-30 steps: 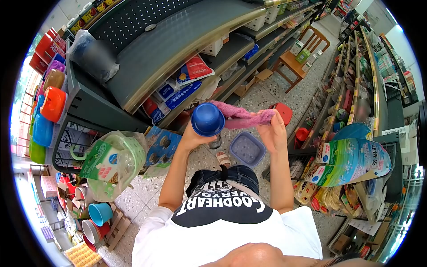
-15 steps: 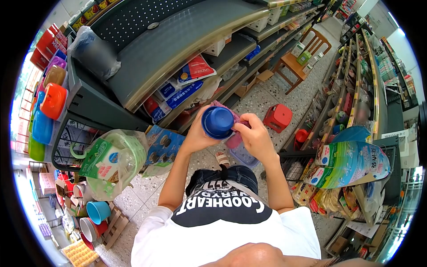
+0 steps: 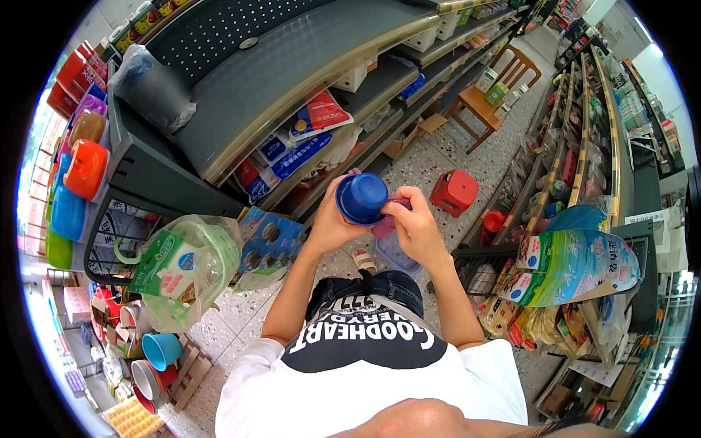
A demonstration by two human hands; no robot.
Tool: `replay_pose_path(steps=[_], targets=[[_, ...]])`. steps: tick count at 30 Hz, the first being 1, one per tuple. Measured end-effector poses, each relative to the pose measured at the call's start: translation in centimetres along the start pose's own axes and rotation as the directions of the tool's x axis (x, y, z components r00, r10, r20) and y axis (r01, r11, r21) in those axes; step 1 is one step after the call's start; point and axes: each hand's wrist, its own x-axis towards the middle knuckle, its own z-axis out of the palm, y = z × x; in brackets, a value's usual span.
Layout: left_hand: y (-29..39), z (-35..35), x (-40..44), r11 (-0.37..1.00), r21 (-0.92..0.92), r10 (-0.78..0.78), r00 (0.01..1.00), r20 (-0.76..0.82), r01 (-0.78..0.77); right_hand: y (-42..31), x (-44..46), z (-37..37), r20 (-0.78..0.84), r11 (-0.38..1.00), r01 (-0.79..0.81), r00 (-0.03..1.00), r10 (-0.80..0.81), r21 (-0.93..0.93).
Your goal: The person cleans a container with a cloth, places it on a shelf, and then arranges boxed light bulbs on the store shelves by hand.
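A blue cup-shaped container (image 3: 363, 198) is in front of my chest, its round blue end facing up at me. My left hand (image 3: 330, 225) is wrapped round its left side. At its right edge my right hand (image 3: 415, 230) pinches a pink cloth (image 3: 382, 228), which touches the container and is mostly hidden behind it and the fingers. Below the hands a bluish plastic basin (image 3: 398, 255) rests on the floor, partly covered by my right hand.
Shelves (image 3: 255, 109) run along the front left, with packages on the lower one. A red stool (image 3: 454, 193) and a wooden chair (image 3: 488, 98) stand on the floor ahead. Stocked shelves (image 3: 577, 146) line the right, and a bagged green basket (image 3: 191, 266) hangs at left.
My right hand has moved left with the cloth, from holding it stretched out to pressing it at the container's side. The blue container has shifted slightly right. The stool is now more exposed.
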Motion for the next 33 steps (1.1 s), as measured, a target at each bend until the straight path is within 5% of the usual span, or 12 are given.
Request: replay_pose_path(steps=[4,8,11,14,20,24,33], targets=[[0.3,0.7,-0.1,0.997,0.072,0.024,1.000,-0.020,-0.022,0.6,-0.2,0.3,-0.073,0.986,-0.119,0.989,0.128,0.115],[1.4,1.0,-0.3,0.999,0.039,0.000,0.998,-0.060,0.002,-0.1,0.8,0.9,-0.256,0.855,-0.330,0.855,0.450,0.399],[0.8,0.8,-0.3,0.992,0.114,0.055,0.996,-0.066,-0.048,0.8,0.9,0.3,-0.182,0.937,-0.282,0.930,0.320,0.206],[0.4,0.6,-0.3,0.970,0.230,0.085,0.996,-0.034,-0.074,0.5,0.6,-0.1,-0.032,0.885,-0.413,0.903,0.429,0.217],[1.3,0.4,-0.2,0.973,0.222,0.079,0.994,-0.070,-0.061,0.1,0.5,1.4,-0.176,0.964,-0.258,0.948,0.265,0.062],[0.4,0.5,0.1,0.973,0.229,0.072,0.987,-0.145,-0.037,-1.4,-0.2,1.6,-0.090,0.996,-0.070,0.994,0.065,-0.047],[0.3,1.1,-0.2,0.950,0.313,0.063,0.984,-0.168,-0.008,-1.4,-0.9,1.8,0.020,0.980,0.023,1.000,-0.020,-0.199]])
